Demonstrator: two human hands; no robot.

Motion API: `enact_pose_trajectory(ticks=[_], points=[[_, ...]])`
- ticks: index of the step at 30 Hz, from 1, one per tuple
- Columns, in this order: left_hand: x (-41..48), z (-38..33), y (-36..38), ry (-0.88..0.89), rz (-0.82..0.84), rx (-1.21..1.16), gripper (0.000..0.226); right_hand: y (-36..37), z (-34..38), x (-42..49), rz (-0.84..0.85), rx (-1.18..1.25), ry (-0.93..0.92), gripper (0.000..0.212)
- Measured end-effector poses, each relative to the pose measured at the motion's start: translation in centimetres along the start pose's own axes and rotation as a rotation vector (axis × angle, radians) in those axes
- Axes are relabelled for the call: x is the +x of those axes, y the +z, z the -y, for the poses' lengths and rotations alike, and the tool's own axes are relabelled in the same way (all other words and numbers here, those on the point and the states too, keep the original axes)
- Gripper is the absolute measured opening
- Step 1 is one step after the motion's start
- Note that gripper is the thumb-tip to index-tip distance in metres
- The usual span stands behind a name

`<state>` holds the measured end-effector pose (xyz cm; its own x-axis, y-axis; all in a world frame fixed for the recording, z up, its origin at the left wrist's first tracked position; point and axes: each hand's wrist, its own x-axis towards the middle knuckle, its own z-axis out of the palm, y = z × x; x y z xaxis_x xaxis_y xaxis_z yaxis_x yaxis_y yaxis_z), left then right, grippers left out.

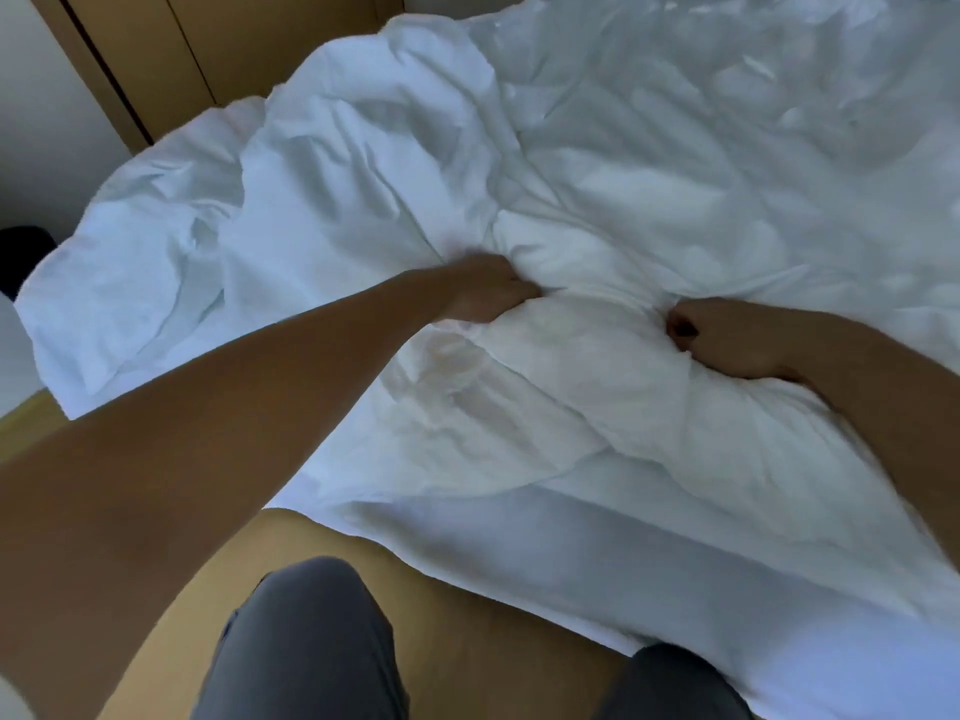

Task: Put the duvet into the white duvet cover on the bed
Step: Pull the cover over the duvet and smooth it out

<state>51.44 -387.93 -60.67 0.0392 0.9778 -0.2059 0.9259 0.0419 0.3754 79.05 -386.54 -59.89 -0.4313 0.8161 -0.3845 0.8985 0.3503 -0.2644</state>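
From my head camera, my left hand [491, 292] has its fingers curled down into the duvet [571, 366], clutching a fistful of it. My right hand [727, 336] is balled into a fist round another fold, knuckles up. The fingertips of both hands are buried in cloth. The two hands are apart, with a puffy hump of duvet bulging between them and towards me.

That hump runs crosswise from one hand to the other. Past my right wrist the roll carries on down towards the near right edge of the bed [649, 558]. The rest of the bedding spreads away to the far right.

The duvet is thick, soft and slightly creamy, pulled into tight creases that radiate from each grip. The cover [156, 262] lies to the left of my left hand, thinner, flatter and bluish white, crumpled, with its corner hanging off the bed's left edge. Everything is white, so I cannot tell whether the cloth in my hands is bare duvet or has cover over it.

My knees in grey trousers [311, 641] stand on the wooden floor [467, 626] against the bed's near side.
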Motion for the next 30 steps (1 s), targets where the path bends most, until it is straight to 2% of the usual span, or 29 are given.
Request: enact_pose_trajectory(ticks=[3,6,7,9,10,11,13,16,18,20,23,24,25,27,30], points=[[0.3,0.8,-0.3,0.128,0.037,-0.031,0.049,-2.2,2.3,-1.6,0.03,0.061,0.113,0.016],[1.0,1.9,0.0,0.189,0.053,-0.072,0.042,-3.1,7.2,-2.8,-0.344,0.247,0.073,0.049],[1.1,2.2,-0.1,0.195,0.064,-0.114,0.04,-2.4,9.4,-3.0,-0.375,0.224,0.019,0.057],[1.4,2.8,-0.4,0.199,0.099,-0.281,0.037,-0.2,12.9,-2.2,-0.264,-0.059,-0.014,0.066],[1.5,3.1,-0.6,0.202,0.113,-0.371,0.034,0.7,13.4,-1.4,-0.26,-0.169,-0.006,0.06],[1.7,3.4,-0.7,0.213,0.121,-0.434,0.033,0.9,13.5,-0.7,-0.283,-0.183,0.013,0.045],[1.6,4.0,-0.7,0.26,0.132,-0.514,0.034,0.6,12.6,0.0,-0.333,-0.065,0.052,0.018],[1.0,4.4,-0.3,0.358,0.091,-0.506,0.029,1.0,11.2,0.9,-0.358,0.092,0.124,0.025],[0.0,4.2,0.0,0.421,0.011,-0.506,0.039,1.8,11.1,1.1,-0.358,0.144,0.137,0.034],[-2.6,4.5,0.2,0.503,-0.166,-0.329,0.033,2.3,11.3,1.1,-0.378,0.16,0.151,0.041],[-7.7,7.0,1.7,0.62,-0.526,0.03,0.057,2.4,11.3,1.1,-0.432,0.157,0.185,0.048],[-9.1,8.1,2.1,0.603,-0.552,0.132,0.062,2.4,11.2,1.2,-0.454,0.154,0.195,0.048],[-10.2,9.0,2.5,0.553,-0.482,0.21,0.064,2.5,11.1,1.3,-0.467,0.157,0.209,0.046],[-11.2,10.2,3.2,0.457,-0.283,0.242,0.051,2.7,11.1,1.7,-0.474,0.148,0.242,0.041],[-11.9,10.0,3.0,0.509,-0.198,0.212,0.034,2.2,11.7,1.7,-0.488,0.087,0.251,0.044]])
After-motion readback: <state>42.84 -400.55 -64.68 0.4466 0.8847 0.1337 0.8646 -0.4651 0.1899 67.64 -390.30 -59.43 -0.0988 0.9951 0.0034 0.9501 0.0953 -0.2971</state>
